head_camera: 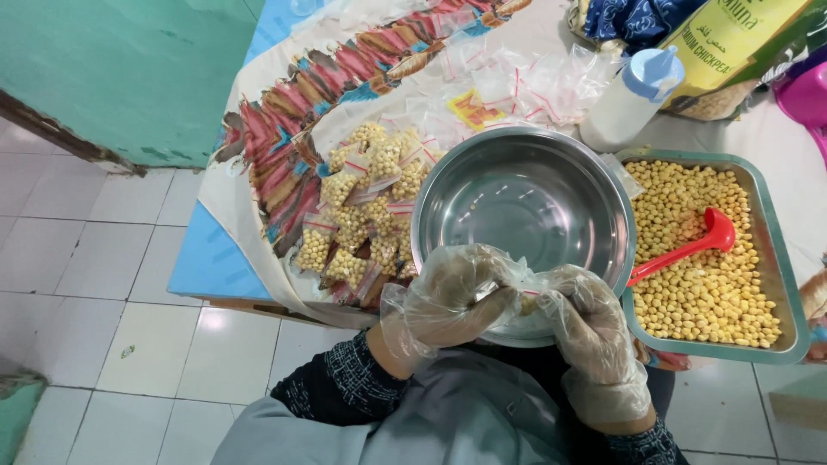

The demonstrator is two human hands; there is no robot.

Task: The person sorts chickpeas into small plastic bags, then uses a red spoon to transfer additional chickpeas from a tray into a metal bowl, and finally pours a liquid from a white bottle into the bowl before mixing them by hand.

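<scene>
Both hands wear thin clear plastic gloves & meet at the near rim of the steel bowl (525, 202). Left hand (452, 297) and right hand (586, 323) are each closed narrow on a small clear bag (527, 301) pinched between them; it's see-through w/ a few yellow chickpeas inside, mostly hidden by glove folds, so its top can't be made out. Bowl is round, shiny, w/ a few stray bits on the bottom.

Just right of the bowl, touching it, sits a rectangular metal tray (780, 258) full of pale yellow chickpeas, w/ a red scoop (702, 241) lying on them, handle toward the bowl. Left of the bowl is a pile of filled bags (362, 207), small, clear, red-striped at the top, packed w/ chickpeas. Behind the bowl lie empty bags (517, 86), flat & scattered. A white squeeze bottle (633, 99) w/ blue cap stands near the tray's far corner. Everything rests on a desk (207, 258) covered w/ a patterned cloth.
</scene>
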